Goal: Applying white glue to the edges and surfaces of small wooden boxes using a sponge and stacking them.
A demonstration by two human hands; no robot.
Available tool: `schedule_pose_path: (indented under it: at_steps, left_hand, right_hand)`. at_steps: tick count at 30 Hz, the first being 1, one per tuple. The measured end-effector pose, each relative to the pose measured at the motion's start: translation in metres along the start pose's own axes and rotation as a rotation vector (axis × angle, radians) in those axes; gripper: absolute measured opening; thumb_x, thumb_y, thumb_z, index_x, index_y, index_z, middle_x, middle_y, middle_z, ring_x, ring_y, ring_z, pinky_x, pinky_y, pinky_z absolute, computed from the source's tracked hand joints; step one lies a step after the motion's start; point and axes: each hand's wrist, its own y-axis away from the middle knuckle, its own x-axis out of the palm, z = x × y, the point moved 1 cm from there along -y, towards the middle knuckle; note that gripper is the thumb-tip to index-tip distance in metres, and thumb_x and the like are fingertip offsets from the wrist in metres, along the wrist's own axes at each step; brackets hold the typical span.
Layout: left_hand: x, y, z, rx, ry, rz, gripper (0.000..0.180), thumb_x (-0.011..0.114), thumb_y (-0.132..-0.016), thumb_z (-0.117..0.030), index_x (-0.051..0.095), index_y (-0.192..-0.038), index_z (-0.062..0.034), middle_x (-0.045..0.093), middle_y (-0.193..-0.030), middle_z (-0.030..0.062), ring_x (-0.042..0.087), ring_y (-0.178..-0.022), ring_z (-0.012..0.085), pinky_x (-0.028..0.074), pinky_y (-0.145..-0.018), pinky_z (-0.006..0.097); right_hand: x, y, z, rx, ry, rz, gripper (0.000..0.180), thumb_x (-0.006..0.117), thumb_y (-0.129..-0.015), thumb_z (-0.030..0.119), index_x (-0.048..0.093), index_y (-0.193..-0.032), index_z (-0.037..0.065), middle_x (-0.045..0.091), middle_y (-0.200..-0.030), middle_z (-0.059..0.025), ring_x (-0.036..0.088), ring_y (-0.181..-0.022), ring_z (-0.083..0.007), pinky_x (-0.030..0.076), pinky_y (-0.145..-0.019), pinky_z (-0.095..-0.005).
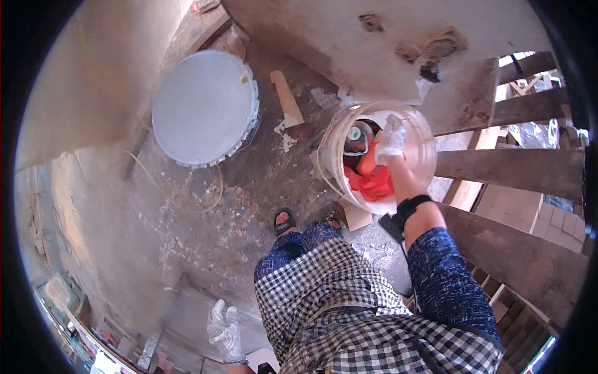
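A: Status on the hands?
B: Right hand [392, 136], white glove, is inside the mouth of the open bucket [425, 140], above the red material [375, 186]. Can't tell if it's gripping; fingers not clear from this angle.
A: Left?
B: Left hand [224, 330], white knit glove, low at the person's left side, well apart from the bucket. Released, fingers apart.
A: Where's the bucket exactly?
B: On the floor [249, 193], ahead of the person and to the right, next to the wooden slats [514, 171]. Whitish, see-through wall, mouth facing the camera.
A: Contents?
B: Red material, crumpled, cloth or plastic, can't say which. Beside it, toward the left wall, a round item with a green-and-white centre [354, 133]. Type unclear.
A: Anything else around?
B: Second bucket further left, under a round pale lid [202, 109]. Tan strip [286, 96] lying on the floor between the two buckets. Thin pale loop [220, 187] curving below the lid.
A: Person?
B: Checked garment [330, 280], dark sandals [284, 223], black band [414, 204] on the right wrist.
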Motion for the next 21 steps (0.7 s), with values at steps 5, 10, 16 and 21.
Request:
schedule_pose_path:
  at_steps: [5, 10, 16, 21]
  left_hand:
    - [0.021, -0.008, 0.009, -0.111, -0.041, 0.038, 0.038, 0.061, -0.084, -0.032, 0.059, -0.108, -0.0033, 0.061, -0.105, 0.0179, 0.058, -0.098, 0.0339, 0.046, -0.086, 0.041]
    - [0.035, -0.010, 0.016, -0.059, -0.059, 0.056, 0.040, 0.061, -0.083, -0.034, 0.058, -0.108, -0.0028, 0.061, -0.104, 0.0175, 0.058, -0.098, 0.0335, 0.046, -0.086, 0.041]
    - [0.026, 0.000, 0.006, 0.007, -0.099, 0.102, 0.039, 0.062, -0.082, -0.032, 0.058, -0.108, -0.0031, 0.061, -0.104, 0.0174, 0.057, -0.099, 0.0328, 0.046, -0.086, 0.040]
    - [-0.012, 0.009, -0.036, 0.103, -0.073, 0.091, 0.037, 0.062, -0.082, -0.031, 0.059, -0.107, -0.0042, 0.062, -0.103, 0.0162, 0.058, -0.098, 0.0328, 0.046, -0.086, 0.041]
  right_hand:
    - [-0.003, 0.004, -0.020, 0.383, 0.965, 0.421, 0.046, 0.051, -0.085, 0.038, 0.061, -0.108, 0.000, 0.060, -0.109, -0.0240, 0.056, -0.107, -0.0337, 0.043, -0.090, -0.0387]
    - [-0.001, 0.028, 0.097, 0.408, 1.009, 0.636, 0.044, 0.043, -0.086, 0.041, 0.064, -0.110, 0.010, 0.058, -0.119, -0.0164, 0.053, -0.113, -0.0341, 0.043, -0.091, -0.0424]
    - [-0.035, 0.046, 0.104, 0.124, 1.256, 1.009, 0.031, 0.056, -0.080, 0.028, 0.066, -0.104, 0.012, 0.058, -0.117, -0.0175, 0.057, -0.110, -0.0283, 0.049, -0.085, -0.0415]
    - [-0.106, 0.116, 0.138, -0.052, 0.852, 0.106, 0.033, 0.054, -0.075, 0.010, 0.054, -0.108, 0.002, 0.053, -0.117, -0.0234, 0.052, -0.108, -0.0380, 0.043, -0.090, -0.0420]
